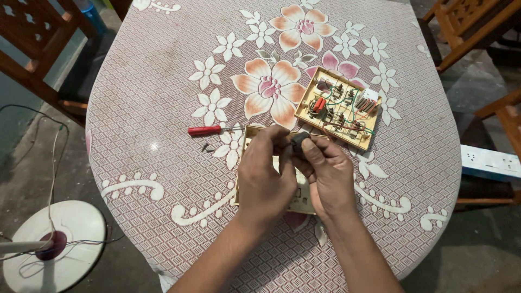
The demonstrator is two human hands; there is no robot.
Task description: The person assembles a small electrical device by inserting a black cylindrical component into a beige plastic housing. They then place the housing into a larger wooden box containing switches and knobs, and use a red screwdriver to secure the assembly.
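Floral table (163, 179): both hands pinch small black part (299, 141) over cream plate (302, 202), left hand (264, 172) steadying, right hand (324, 172) gripping; wired board (339, 108) beyond plate, screwdriver (209, 129) left.

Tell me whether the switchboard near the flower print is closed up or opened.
Opened. The switchboard lies with its inside facing up, wires and switch parts exposed; a cream cover plate lies apart, under the hands.
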